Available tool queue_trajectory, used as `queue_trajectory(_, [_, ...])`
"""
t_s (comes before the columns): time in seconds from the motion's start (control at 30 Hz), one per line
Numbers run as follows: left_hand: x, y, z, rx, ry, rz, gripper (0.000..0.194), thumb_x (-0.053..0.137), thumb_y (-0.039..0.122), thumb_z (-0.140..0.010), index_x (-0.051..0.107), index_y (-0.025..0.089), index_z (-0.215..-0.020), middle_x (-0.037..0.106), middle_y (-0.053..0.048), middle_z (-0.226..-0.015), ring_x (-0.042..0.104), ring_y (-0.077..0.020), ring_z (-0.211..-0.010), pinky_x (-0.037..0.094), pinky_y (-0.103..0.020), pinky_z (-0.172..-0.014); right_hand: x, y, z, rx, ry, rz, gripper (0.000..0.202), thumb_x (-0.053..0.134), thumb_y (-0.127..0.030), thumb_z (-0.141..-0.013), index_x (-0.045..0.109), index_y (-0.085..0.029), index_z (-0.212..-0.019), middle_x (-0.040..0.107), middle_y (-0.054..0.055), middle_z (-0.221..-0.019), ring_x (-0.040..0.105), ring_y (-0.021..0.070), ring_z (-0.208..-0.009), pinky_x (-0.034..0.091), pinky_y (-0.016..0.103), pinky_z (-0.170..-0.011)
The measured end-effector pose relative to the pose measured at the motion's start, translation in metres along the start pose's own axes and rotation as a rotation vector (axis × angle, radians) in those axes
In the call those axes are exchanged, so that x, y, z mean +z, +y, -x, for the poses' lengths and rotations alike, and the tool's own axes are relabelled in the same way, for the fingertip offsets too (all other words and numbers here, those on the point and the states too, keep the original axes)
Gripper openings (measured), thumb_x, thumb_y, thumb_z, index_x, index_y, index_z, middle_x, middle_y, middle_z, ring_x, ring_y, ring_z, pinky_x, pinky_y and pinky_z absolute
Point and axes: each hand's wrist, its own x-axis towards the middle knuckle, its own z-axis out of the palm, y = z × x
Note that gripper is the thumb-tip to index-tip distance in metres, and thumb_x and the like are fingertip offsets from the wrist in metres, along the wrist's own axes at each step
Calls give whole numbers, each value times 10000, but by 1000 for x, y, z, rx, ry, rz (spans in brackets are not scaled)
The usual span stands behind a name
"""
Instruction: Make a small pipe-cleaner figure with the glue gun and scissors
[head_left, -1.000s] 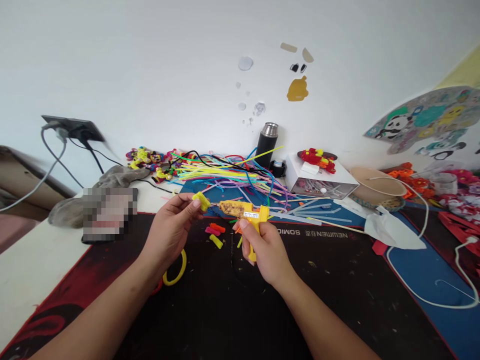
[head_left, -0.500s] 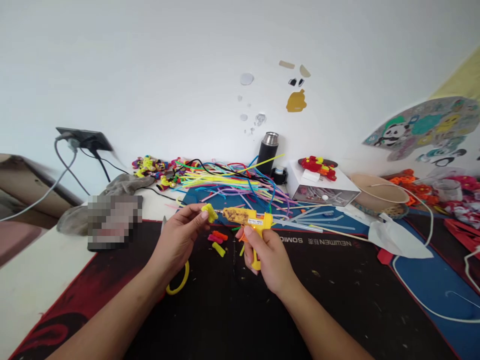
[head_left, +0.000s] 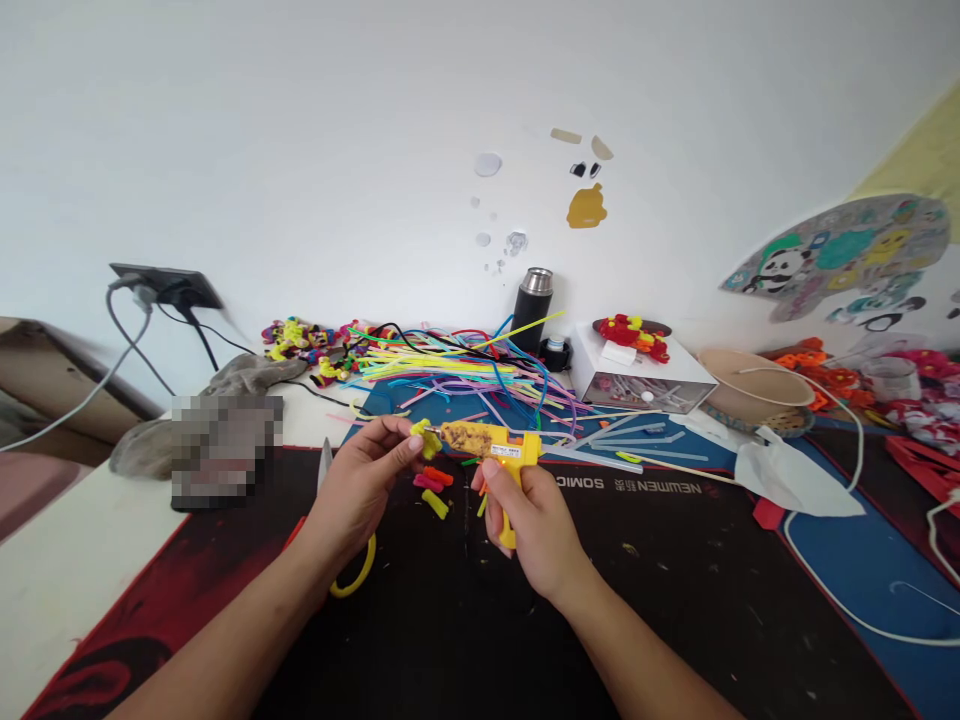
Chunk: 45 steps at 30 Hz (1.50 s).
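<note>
Between the thumb and fingers of my left hand (head_left: 375, 470) is a small yellow fuzzy pipe-cleaner piece (head_left: 426, 438). My right hand (head_left: 529, 505) is wrapped round the handle of a yellow hot glue gun (head_left: 487, 445), whose nozzle points left and meets or nearly meets the yellow piece. Below the nozzle, small pink and orange fuzzy pieces (head_left: 431, 478) and a yellow-green fuzzy piece (head_left: 435, 503) lie on the black mat (head_left: 600, 600). Scissors with a yellow handle loop (head_left: 356, 575) lie partly hidden under my left forearm.
Behind my hands lies a heap of coloured pipe cleaners (head_left: 450, 365), with clear glue sticks (head_left: 637, 440) to its right. A black thermos (head_left: 532, 305) and a white drawer box (head_left: 641, 375) stand by the wall. A phone-like pixelated object (head_left: 225, 450) sits left.
The yellow piece has turned in my left fingers and now sits closer to the glue gun's nozzle. The view has shifted slightly.
</note>
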Motion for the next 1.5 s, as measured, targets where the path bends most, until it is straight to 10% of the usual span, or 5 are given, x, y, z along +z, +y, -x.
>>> queue_trajectory(1.5, [-3,2,5,169,10,-310,439,979,469,-716,731,218,-977,766,-31,-971,746,-208,-889,632,-316,-815,0,2,6,-84,81,276,645,553,-787,-964,560,-230,-639,491,-13,-467,435,126,-399,340,276,-452])
